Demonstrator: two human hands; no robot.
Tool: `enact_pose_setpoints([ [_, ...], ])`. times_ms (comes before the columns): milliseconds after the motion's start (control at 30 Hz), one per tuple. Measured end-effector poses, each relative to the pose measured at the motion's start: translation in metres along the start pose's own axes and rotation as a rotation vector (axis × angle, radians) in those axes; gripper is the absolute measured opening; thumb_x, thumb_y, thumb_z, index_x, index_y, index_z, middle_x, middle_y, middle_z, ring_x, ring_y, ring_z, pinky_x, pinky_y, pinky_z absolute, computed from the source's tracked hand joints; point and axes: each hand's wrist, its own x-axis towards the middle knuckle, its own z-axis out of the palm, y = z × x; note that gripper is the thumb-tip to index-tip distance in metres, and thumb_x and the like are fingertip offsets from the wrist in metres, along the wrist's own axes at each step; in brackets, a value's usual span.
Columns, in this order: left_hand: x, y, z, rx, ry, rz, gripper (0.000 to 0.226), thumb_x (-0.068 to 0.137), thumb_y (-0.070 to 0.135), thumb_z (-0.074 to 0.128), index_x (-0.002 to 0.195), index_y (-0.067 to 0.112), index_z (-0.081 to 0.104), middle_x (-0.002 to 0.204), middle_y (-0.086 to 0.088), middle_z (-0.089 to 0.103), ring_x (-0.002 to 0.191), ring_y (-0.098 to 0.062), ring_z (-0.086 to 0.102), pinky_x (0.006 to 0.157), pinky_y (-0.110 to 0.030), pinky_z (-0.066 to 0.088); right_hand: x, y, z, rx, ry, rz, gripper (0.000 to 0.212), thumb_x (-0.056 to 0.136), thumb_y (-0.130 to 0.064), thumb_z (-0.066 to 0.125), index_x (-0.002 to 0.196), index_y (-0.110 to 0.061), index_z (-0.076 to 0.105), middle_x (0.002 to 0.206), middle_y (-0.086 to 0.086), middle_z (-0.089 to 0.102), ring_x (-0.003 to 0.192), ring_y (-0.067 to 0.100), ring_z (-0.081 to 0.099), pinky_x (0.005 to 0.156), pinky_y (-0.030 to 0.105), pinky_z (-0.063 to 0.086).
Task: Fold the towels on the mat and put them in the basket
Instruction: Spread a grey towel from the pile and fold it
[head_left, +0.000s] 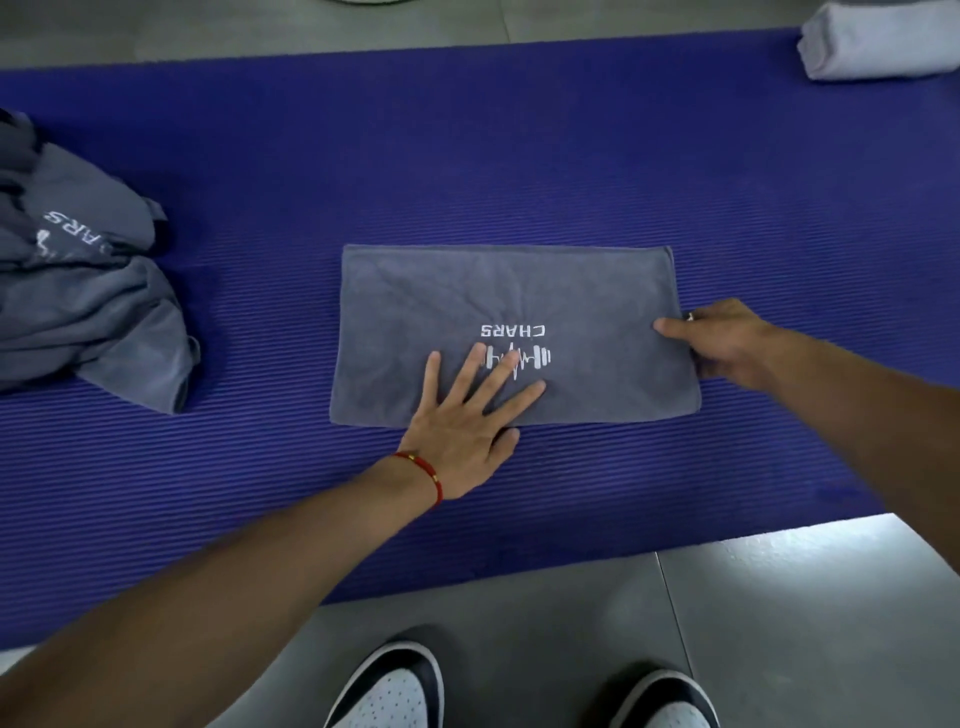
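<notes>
A grey towel (511, 301) with a white "CHARS" logo lies folded into a flat rectangle in the middle of the blue mat (467, 156). My left hand (467, 421) lies flat on its near edge, fingers spread and straight over the logo. My right hand (722, 343) holds the towel's right edge, thumb on top and fingers curled under the edge. A heap of unfolded grey towels (88, 291) sits at the left of the mat. No basket is in view.
A folded white towel (878, 41) lies at the far right corner of the mat. Grey floor tiles (779, 623) run along the mat's near edge, where my two shoes (395, 691) stand.
</notes>
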Motion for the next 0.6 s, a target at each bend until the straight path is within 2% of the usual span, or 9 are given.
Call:
enact_pose_setpoints([
  [67,0.001,-0.006,-0.005,-0.07,-0.024,0.02,0.059,0.106,0.055,0.015,0.158,0.048,-0.01,0.169,0.007,-0.02,0.154,-0.027,-0.025,0.118,-0.069,-0.009,-0.006,-0.009,-0.005,0.047,-0.054,0.001,0.022,0.096,-0.02,0.073,0.11,-0.004,0.071,0.114,0.009,0.075,0.101,0.025,0.072,0.077,0.039,0.059],
  [133,-0.005,-0.014,-0.012,-0.133,0.039,0.036,0.06,0.103,0.055,0.016,0.16,0.046,0.003,0.171,0.007,-0.008,0.156,-0.023,-0.018,0.12,-0.067,-0.007,-0.014,-0.02,-0.006,0.043,-0.059,-0.049,0.018,0.098,-0.022,0.069,0.11,-0.007,0.068,0.116,0.009,0.074,0.101,0.026,0.071,0.085,0.046,0.06],
  [200,-0.018,-0.03,-0.013,-0.13,0.116,-0.032,0.061,0.101,0.055,0.017,0.161,0.042,0.014,0.172,0.006,0.001,0.157,-0.021,-0.013,0.121,-0.067,-0.004,-0.022,-0.035,0.0,-0.118,0.007,-0.155,0.016,0.099,-0.026,0.068,0.104,-0.012,0.061,0.111,0.009,0.074,0.092,0.026,0.072,0.085,0.049,0.061],
  [300,-0.041,-0.057,-0.016,-0.195,0.201,-0.214,0.061,0.101,0.055,0.022,0.16,0.037,0.026,0.171,0.004,0.007,0.158,-0.023,-0.005,0.122,-0.066,0.003,-0.049,-0.064,0.023,-0.414,0.112,-0.326,0.022,0.096,-0.033,0.07,0.106,-0.017,0.059,0.095,0.005,0.071,0.077,0.027,0.073,0.074,0.042,0.062],
  [367,-0.056,-0.071,-0.023,-0.284,0.3,-0.29,0.062,0.099,0.052,0.031,0.154,0.025,0.042,0.167,-0.001,0.026,0.156,-0.029,0.016,0.123,-0.06,0.019,-0.063,-0.083,0.053,-0.554,0.116,-0.444,0.021,0.094,-0.036,0.07,0.1,-0.02,0.058,0.088,0.004,0.071,0.07,0.028,0.072,0.076,0.041,0.06],
  [433,-0.066,-0.08,-0.029,-0.352,0.447,-0.321,0.057,0.096,0.046,0.041,0.139,0.014,0.059,0.15,-0.005,0.052,0.135,-0.031,0.043,0.114,-0.046,0.038,-0.074,-0.1,0.09,-0.644,0.089,-0.562,0.017,0.092,-0.035,0.07,0.095,-0.022,0.058,0.086,0.004,0.071,0.073,0.027,0.071,0.078,0.04,0.059],
  [467,-0.069,-0.082,-0.034,-0.407,0.506,-0.355,0.053,0.094,0.044,0.044,0.132,0.014,0.065,0.139,-0.002,0.061,0.123,-0.028,0.049,0.108,-0.039,0.043,-0.079,-0.109,0.109,-0.641,0.069,-0.607,0.016,0.091,-0.032,0.069,0.094,-0.021,0.059,0.085,0.005,0.071,0.073,0.025,0.07,0.076,0.038,0.059],
  [533,-0.073,-0.08,-0.046,-0.612,0.541,-0.462,0.038,0.094,0.038,0.052,0.122,0.018,0.069,0.119,0.006,0.066,0.11,-0.021,0.052,0.1,-0.028,0.043,-0.084,-0.122,0.149,-0.612,0.036,-0.658,0.013,0.092,-0.025,0.066,0.09,-0.016,0.058,0.079,0.004,0.067,0.067,0.022,0.068,0.062,0.033,0.056],
  [600,-0.076,-0.083,-0.055,-0.814,0.535,-0.594,0.026,0.098,0.028,0.057,0.116,0.018,0.073,0.105,0.009,0.066,0.103,-0.015,0.055,0.088,-0.019,0.045,-0.089,-0.132,0.188,-0.593,0.025,-0.679,0.024,0.094,-0.02,0.064,0.076,-0.018,0.049,0.069,0.002,0.06,0.064,0.023,0.066,0.049,0.03,0.047],
])
